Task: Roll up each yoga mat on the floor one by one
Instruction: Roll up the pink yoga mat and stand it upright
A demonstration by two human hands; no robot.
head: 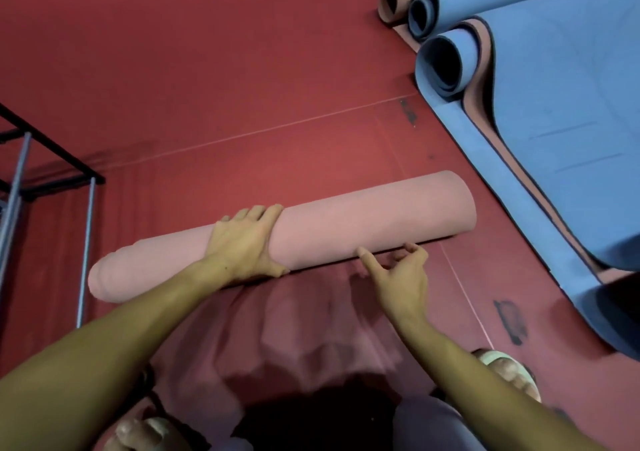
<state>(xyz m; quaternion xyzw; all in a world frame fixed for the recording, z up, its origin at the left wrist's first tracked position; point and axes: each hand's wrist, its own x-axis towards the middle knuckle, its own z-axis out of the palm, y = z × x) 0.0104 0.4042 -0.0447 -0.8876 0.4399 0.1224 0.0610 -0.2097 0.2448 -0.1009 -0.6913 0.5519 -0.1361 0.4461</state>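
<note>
Red matte floor covering (207, 70) with thin pale seam lines and dark scuff marks at 3 and 5 o'clock. Centre: fully rolled pink foam yoga mat (346, 232) lying on it, running 8 to 2 o'clock. At 1–3 o'clock: flat blue yoga mats (571, 104) with rolled ends (446, 66). At 9 o'clock: black-and-grey metal frame (20, 173) standing on floor.

This looks like a yoga or exercise studio. Red padded flooring (214, 70) covers the whole ground, with thin seams between its panels. At two o'clock several blue mats (568, 97) lie rolled and half-unrolled together. At nine o'clock stands a metal rack (52, 173).
</note>
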